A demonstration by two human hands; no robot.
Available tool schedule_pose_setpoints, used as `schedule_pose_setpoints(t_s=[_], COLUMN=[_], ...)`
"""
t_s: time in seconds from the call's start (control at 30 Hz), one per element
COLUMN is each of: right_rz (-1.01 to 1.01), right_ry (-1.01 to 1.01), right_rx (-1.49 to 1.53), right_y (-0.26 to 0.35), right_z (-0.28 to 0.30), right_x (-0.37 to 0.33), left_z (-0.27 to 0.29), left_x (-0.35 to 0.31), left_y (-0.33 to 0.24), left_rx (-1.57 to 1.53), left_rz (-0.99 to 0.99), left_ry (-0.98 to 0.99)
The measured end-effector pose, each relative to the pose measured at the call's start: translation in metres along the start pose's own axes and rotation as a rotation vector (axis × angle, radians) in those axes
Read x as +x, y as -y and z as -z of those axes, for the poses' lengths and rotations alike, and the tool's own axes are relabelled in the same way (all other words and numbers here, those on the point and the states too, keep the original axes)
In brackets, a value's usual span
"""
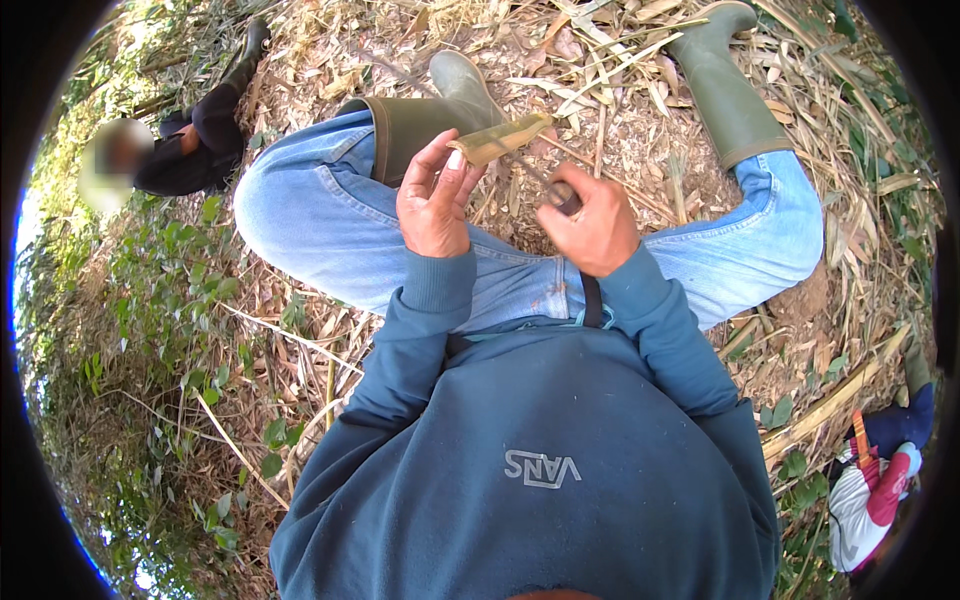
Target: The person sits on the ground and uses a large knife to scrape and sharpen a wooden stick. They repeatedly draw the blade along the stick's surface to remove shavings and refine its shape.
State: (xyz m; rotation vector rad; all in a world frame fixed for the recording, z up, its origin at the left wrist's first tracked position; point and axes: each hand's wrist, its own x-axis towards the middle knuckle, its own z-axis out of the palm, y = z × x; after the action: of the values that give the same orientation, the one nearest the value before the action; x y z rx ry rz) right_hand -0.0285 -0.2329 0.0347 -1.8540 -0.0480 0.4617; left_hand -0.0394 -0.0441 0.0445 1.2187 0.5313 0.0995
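My left hand (pixel 437 200) pinches a short, yellow-green piece of split bamboo (pixel 497 140) between thumb and fingers, above my lap. In my right hand (pixel 592 222) is the dark rounded handle of a knife (pixel 562 198). Its narrow grey blade points up and left and meets the bamboo's lower edge or passes behind it; I cannot tell which. Part of the blade is hidden by the bamboo. Both hands are close together, between my bent knees.
I sit with knees spread, in blue jeans (pixel 310 210) and green rubber boots (pixel 725 95). Dry leaves and bamboo strips (pixel 610 75) litter the ground. Leafy plants (pixel 150 290) grow at left. A person in dark clothes (pixel 215 130) is at upper left; another person (pixel 880 490) is at lower right.
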Motion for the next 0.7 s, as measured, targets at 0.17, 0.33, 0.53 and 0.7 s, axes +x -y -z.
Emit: schedule_pose_setpoints(t_s=[0.17, 0.33, 0.53, 0.7], right_rz=[0.14, 0.185, 0.257, 0.213], right_ry=[-0.004, 0.03, -0.015, 0.043], right_rx=[-0.018, -0.07, -0.026, -0.045], right_y=[0.004, 0.003, -0.002, 0.0], right_z=[-0.007, -0.003, -0.006, 0.0], right_x=[-0.01, -0.01, -0.011, -0.012], left_z=[0.002, 0.004, -0.003, -0.004], left_x=[-0.005, -0.007, -0.01, -0.01], left_y=[0.009, 0.016, 0.015, 0.017], left_rx=[-0.088, -0.085, -0.097, -0.109], left_rz=[0.041, 0.031, 0.011, -0.013], left_ry=[0.015, -0.022, -0.028, -0.005])
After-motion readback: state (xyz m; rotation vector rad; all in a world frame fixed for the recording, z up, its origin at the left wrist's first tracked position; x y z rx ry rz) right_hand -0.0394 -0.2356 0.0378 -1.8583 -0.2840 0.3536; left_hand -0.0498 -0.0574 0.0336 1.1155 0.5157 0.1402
